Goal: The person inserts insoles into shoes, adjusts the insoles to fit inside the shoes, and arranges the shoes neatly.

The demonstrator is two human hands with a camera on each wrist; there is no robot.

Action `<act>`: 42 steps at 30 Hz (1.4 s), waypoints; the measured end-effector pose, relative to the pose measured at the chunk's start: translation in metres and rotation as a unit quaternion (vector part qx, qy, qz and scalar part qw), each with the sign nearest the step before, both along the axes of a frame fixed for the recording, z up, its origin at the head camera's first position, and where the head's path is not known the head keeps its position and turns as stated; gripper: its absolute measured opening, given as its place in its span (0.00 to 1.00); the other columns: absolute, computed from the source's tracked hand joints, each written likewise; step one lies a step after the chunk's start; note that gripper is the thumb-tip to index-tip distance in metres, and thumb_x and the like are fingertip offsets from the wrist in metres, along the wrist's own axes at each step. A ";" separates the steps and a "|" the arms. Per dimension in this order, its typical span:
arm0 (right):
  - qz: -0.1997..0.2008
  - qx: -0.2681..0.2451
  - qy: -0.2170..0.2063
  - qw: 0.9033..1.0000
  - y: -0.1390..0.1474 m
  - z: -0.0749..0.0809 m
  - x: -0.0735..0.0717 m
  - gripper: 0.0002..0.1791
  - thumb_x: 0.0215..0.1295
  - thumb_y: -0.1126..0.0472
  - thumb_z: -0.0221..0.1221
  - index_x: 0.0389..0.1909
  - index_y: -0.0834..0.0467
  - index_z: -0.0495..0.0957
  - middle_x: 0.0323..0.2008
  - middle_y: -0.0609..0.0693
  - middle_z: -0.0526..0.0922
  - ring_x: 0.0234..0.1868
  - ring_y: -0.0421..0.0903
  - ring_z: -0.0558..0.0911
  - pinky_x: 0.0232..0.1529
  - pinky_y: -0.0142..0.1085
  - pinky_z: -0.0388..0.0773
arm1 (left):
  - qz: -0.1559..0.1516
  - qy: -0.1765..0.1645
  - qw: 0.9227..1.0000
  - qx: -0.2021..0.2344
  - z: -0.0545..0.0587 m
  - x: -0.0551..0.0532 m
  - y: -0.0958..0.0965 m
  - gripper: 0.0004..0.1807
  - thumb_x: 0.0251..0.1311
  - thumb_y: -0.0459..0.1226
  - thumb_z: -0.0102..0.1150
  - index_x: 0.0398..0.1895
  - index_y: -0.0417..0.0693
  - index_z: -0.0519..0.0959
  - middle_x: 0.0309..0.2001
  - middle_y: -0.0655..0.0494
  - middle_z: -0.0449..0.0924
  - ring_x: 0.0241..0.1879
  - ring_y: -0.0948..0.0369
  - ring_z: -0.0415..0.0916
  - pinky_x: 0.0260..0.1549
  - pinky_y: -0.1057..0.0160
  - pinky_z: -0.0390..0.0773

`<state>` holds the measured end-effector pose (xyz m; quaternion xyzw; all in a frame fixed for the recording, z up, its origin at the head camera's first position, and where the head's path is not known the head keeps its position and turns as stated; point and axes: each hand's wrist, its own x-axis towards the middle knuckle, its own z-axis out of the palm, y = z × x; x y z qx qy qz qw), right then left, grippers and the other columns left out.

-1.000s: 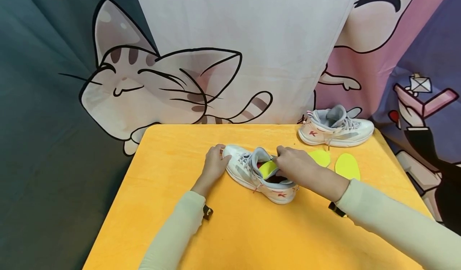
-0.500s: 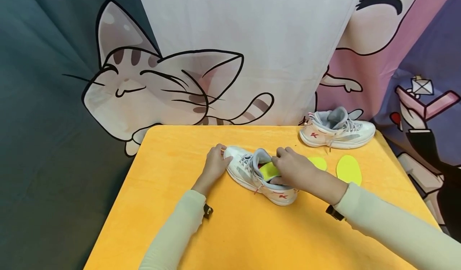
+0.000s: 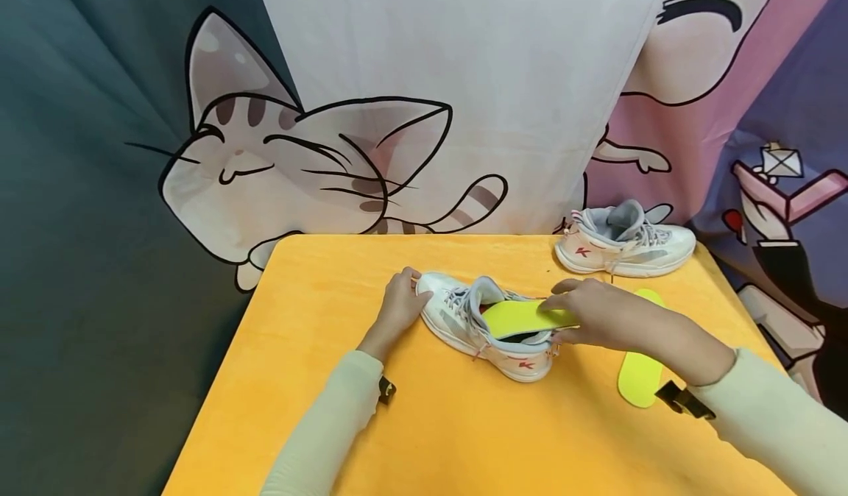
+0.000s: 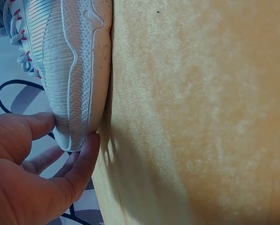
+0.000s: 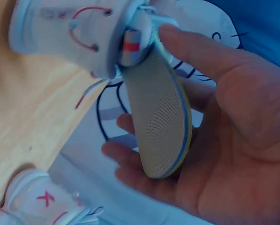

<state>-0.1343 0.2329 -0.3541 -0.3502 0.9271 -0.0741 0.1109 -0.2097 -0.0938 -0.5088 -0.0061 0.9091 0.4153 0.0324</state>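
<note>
A white lace-up sneaker (image 3: 457, 312) lies on the table, toe to the left. My left hand (image 3: 396, 306) grips its toe; the left wrist view shows the thumb on the upper and fingers around the toe tip (image 4: 74, 140). My right hand (image 3: 592, 312) holds a yellow insole (image 3: 517, 318) by the end that sticks out over the heel. The insole's other end reaches into the shoe opening, its tip hidden inside. In the right wrist view the insole's grey underside (image 5: 158, 117) faces the camera, thumb at one edge and fingers behind it.
A matching sneaker (image 3: 626, 242) stands at the back right of the yellow table (image 3: 318, 275). Another yellow insole (image 3: 640, 380) lies on the table beneath my right forearm, which hides its middle. A printed cat curtain (image 3: 371, 54) hangs behind the table.
My right hand has moved right, away from the shoe opening, to the insole's outer end. More of the insole shows above the shoe. The left hand keeps its hold on the toe.
</note>
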 end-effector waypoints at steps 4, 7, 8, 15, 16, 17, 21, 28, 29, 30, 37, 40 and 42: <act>0.044 -0.023 0.026 0.998 0.006 -0.003 -0.002 0.15 0.59 0.57 0.75 0.46 0.52 0.87 0.43 0.48 0.86 0.42 0.45 0.84 0.40 0.40 0.85 | 0.004 0.000 1.000 0.000 -0.001 0.000 0.000 0.22 0.64 0.37 0.71 0.56 0.39 0.76 0.47 0.44 0.77 0.46 0.51 0.76 0.47 0.54 0.81; 0.059 -0.026 0.053 0.996 0.006 -0.002 -0.002 0.12 0.58 0.56 0.75 0.44 0.51 0.89 0.42 0.46 0.86 0.42 0.45 0.84 0.40 0.40 0.85 | 0.004 0.000 1.000 -0.001 -0.002 -0.001 0.001 0.21 0.64 0.37 0.71 0.56 0.39 0.76 0.48 0.44 0.78 0.46 0.51 0.77 0.47 0.53 0.81; 0.059 -0.025 0.059 0.996 0.005 -0.002 -0.001 0.12 0.58 0.56 0.75 0.44 0.51 0.89 0.42 0.47 0.86 0.42 0.46 0.85 0.41 0.41 0.85 | 0.004 0.000 1.000 -0.002 -0.002 -0.002 0.001 0.21 0.64 0.37 0.71 0.56 0.39 0.76 0.48 0.44 0.78 0.46 0.51 0.77 0.47 0.53 0.81; 0.059 -0.037 0.112 0.991 -0.006 -0.002 0.004 0.06 0.55 0.60 0.76 0.28 0.48 0.87 0.38 0.48 0.87 0.37 0.44 0.84 0.36 0.38 0.84 | 0.001 0.006 1.000 -0.013 -0.003 -0.002 0.003 0.22 0.63 0.36 0.71 0.56 0.38 0.76 0.47 0.43 0.78 0.46 0.50 0.77 0.46 0.53 0.81; 0.061 -0.040 0.125 0.990 -0.008 -0.003 0.005 0.08 0.54 0.62 0.77 0.26 0.48 0.86 0.37 0.48 0.87 0.36 0.44 0.84 0.35 0.38 0.84 | 0.001 0.007 1.000 -0.014 -0.003 -0.002 0.003 0.22 0.63 0.36 0.71 0.56 0.38 0.76 0.47 0.43 0.78 0.46 0.51 0.77 0.46 0.53 0.81; 0.060 -0.042 0.135 0.988 -0.009 -0.005 0.006 0.09 0.54 0.63 0.77 0.25 0.49 0.86 0.36 0.48 0.88 0.36 0.45 0.84 0.35 0.38 0.84 | 0.001 0.007 1.000 -0.013 -0.003 -0.002 0.003 0.21 0.63 0.36 0.71 0.56 0.38 0.76 0.47 0.43 0.77 0.46 0.51 0.77 0.46 0.53 0.81; 0.049 -0.045 0.156 0.985 -0.015 -0.008 0.009 0.09 0.53 0.65 0.77 0.23 0.51 0.86 0.39 0.53 0.89 0.39 0.51 0.86 0.38 0.42 0.86 | 0.002 0.005 1.000 -0.012 -0.002 -0.002 0.003 0.21 0.64 0.36 0.71 0.56 0.38 0.76 0.47 0.44 0.77 0.46 0.51 0.77 0.46 0.54 0.81; 0.028 -0.036 0.147 0.988 -0.027 -0.021 0.008 0.07 0.55 0.65 0.76 0.24 0.54 0.86 0.36 0.52 0.88 0.35 0.49 0.83 0.36 0.38 0.84 | 0.000 0.004 1.000 -0.012 -0.001 -0.001 0.003 0.21 0.64 0.36 0.71 0.56 0.38 0.76 0.48 0.42 0.77 0.47 0.50 0.76 0.47 0.53 0.81; 0.023 -0.035 0.151 0.988 -0.029 -0.024 0.008 0.07 0.54 0.64 0.76 0.24 0.54 0.87 0.35 0.51 0.88 0.34 0.48 0.83 0.35 0.38 0.84 | 0.000 0.004 1.000 -0.013 -0.001 -0.001 0.004 0.21 0.64 0.36 0.71 0.56 0.38 0.76 0.48 0.42 0.77 0.47 0.50 0.76 0.47 0.53 0.81; 0.020 -0.035 0.155 0.987 -0.031 -0.026 0.009 0.06 0.54 0.64 0.76 0.24 0.55 0.87 0.35 0.51 0.88 0.34 0.48 0.83 0.35 0.37 0.84 | 0.000 0.003 1.000 -0.013 -0.001 -0.001 0.004 0.21 0.64 0.36 0.70 0.56 0.38 0.76 0.48 0.42 0.77 0.47 0.50 0.76 0.47 0.53 0.81; 0.002 -0.028 0.168 0.985 -0.045 -0.041 0.008 0.06 0.54 0.62 0.77 0.25 0.57 0.88 0.34 0.53 0.89 0.32 0.49 0.82 0.33 0.36 0.83 | 0.003 0.006 1.000 -0.022 -0.002 -0.001 0.004 0.21 0.63 0.36 0.71 0.55 0.38 0.76 0.46 0.43 0.77 0.45 0.51 0.76 0.45 0.54 0.81; -0.008 -0.019 0.159 0.987 -0.048 -0.042 0.007 0.08 0.53 0.60 0.77 0.25 0.57 0.88 0.33 0.53 0.88 0.31 0.48 0.80 0.33 0.36 0.82 | -0.001 0.007 1.000 -0.021 -0.001 -0.001 0.003 0.21 0.63 0.36 0.71 0.56 0.38 0.76 0.46 0.43 0.77 0.45 0.51 0.76 0.45 0.53 0.81; -0.012 -0.013 0.149 0.989 -0.049 -0.041 0.006 0.09 0.53 0.58 0.78 0.25 0.57 0.88 0.33 0.52 0.88 0.31 0.48 0.80 0.35 0.37 0.80 | -0.002 0.007 1.000 -0.019 -0.001 -0.001 0.002 0.21 0.63 0.36 0.71 0.56 0.38 0.76 0.47 0.43 0.77 0.45 0.51 0.76 0.46 0.53 0.81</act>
